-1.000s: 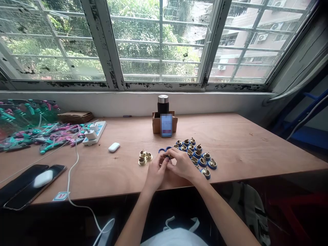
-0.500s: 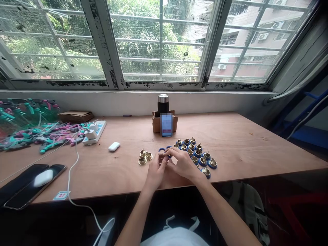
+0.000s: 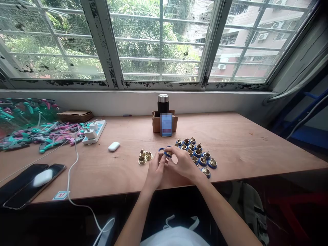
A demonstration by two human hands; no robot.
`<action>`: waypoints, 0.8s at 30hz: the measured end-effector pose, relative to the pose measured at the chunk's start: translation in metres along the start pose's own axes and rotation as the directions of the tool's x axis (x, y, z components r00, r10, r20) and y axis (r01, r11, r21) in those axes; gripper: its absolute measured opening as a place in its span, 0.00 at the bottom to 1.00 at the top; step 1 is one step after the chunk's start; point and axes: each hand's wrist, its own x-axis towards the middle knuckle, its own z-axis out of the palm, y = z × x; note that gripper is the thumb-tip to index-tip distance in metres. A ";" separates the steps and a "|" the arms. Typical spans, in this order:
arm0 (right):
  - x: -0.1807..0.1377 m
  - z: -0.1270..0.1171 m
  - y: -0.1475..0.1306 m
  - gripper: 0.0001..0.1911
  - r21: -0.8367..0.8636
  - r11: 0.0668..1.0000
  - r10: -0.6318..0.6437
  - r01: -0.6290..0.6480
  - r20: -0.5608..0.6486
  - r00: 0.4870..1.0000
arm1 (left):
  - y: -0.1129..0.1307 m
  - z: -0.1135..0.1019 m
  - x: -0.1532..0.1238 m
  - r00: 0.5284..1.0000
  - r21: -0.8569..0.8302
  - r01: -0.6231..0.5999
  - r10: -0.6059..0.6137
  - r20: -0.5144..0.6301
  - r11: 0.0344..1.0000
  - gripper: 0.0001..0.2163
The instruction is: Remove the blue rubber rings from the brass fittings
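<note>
Two bare hands, the left hand (image 3: 155, 169) and the right hand (image 3: 183, 164), barely shifted from a moment earlier, keep their fingers (image 3: 174, 151) closed on a blue ring (image 3: 167, 154) above the plywood table (image 3: 256, 143), just beside a cluster of brass-and-blue fittings (image 3: 198, 153).

Both forearms reached forward from the bottom of the view and converged, the left forearm (image 3: 133, 218) rising from lower centre and the right forearm (image 3: 225, 213) slanting in from the lower right. The left hand (image 3: 155, 171) stood fairly upright, its fingers (image 3: 161, 158) curled and pinched together. The right hand (image 3: 183, 164) lay turned inward with its back up and knuckles arched, its fingers (image 3: 174, 153) stretching left to meet the left fingers. The right wrist (image 3: 196, 177) sat low, well behind those fingers.
</note>
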 end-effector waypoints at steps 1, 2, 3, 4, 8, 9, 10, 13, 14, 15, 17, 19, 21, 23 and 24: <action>0.000 0.000 0.000 0.19 -0.007 1.000 -0.007 0.007 -0.001 1.000 | -0.001 0.000 0.000 1.000 -0.013 0.004 -0.004 -0.003 1.000 0.15; 0.000 0.001 0.000 0.20 -0.012 1.000 -0.013 0.013 -0.002 1.000 | -0.002 0.000 0.001 1.000 -0.030 0.011 -0.011 -0.007 0.999 0.15; 0.000 0.001 0.000 0.21 -0.014 1.000 -0.018 0.018 0.000 1.000 | -0.004 0.000 0.001 1.000 -0.049 0.018 -0.018 -0.014 0.999 0.16; 0.000 0.001 0.000 0.22 -0.011 1.000 -0.020 0.020 0.001 1.000 | -0.005 0.000 0.001 0.999 -0.068 0.021 -0.023 -0.022 0.997 0.16; 0.001 -0.001 0.000 0.23 0.021 1.000 -0.014 0.013 0.013 1.000 | -0.008 0.002 0.001 0.999 -0.110 0.021 -0.025 -0.036 0.994 0.18; 0.001 -0.001 0.000 0.24 0.027 1.000 -0.009 0.009 0.014 1.000 | -0.008 0.002 0.000 0.999 -0.109 0.022 -0.026 -0.034 0.994 0.19; 0.001 -0.001 0.000 0.24 0.028 1.000 -0.002 0.001 0.013 1.000 | -0.008 0.002 0.000 0.999 -0.104 0.023 -0.027 -0.034 0.994 0.20; 0.000 -0.002 0.000 0.24 0.009 1.000 0.025 -0.025 0.018 1.000 | -0.006 0.002 -0.001 0.999 -0.064 0.010 -0.013 -0.044 0.998 0.21; 0.000 -0.002 0.001 0.23 0.002 1.000 0.028 -0.028 0.026 0.999 | -0.005 0.001 -0.001 0.999 -0.047 0.004 -0.006 -0.044 0.999 0.21; 0.000 -0.001 0.002 0.22 -0.003 1.000 0.025 -0.024 0.033 0.999 | -0.005 0.001 -0.001 0.999 -0.030 0.001 -0.002 -0.041 1.000 0.20; -0.001 0.000 0.004 0.21 -0.005 1.000 0.003 -0.003 0.035 0.999 | -0.004 0.000 0.000 0.999 -0.005 0.002 -0.003 -0.034 1.000 0.20; -0.001 0.001 0.007 0.21 -0.001 1.000 -0.025 0.025 0.018 1.000 | -0.003 0.000 0.000 0.999 0.000 0.009 -0.009 -0.034 1.000 0.19; 0.000 0.002 0.008 0.22 0.000 0.999 -0.048 0.048 -0.009 0.999 | -0.002 0.000 0.001 0.999 -0.006 0.016 -0.016 -0.034 1.000 0.19; 0.000 0.001 0.006 0.22 0.003 0.998 -0.058 0.058 -0.018 0.998 | -0.001 0.000 0.002 1.000 -0.003 0.012 -0.012 -0.023 1.000 0.19; 0.000 0.001 0.005 0.22 0.005 0.998 -0.056 0.056 -0.012 0.998 | -0.001 0.000 0.002 1.000 0.003 0.005 -0.005 -0.018 1.000 0.19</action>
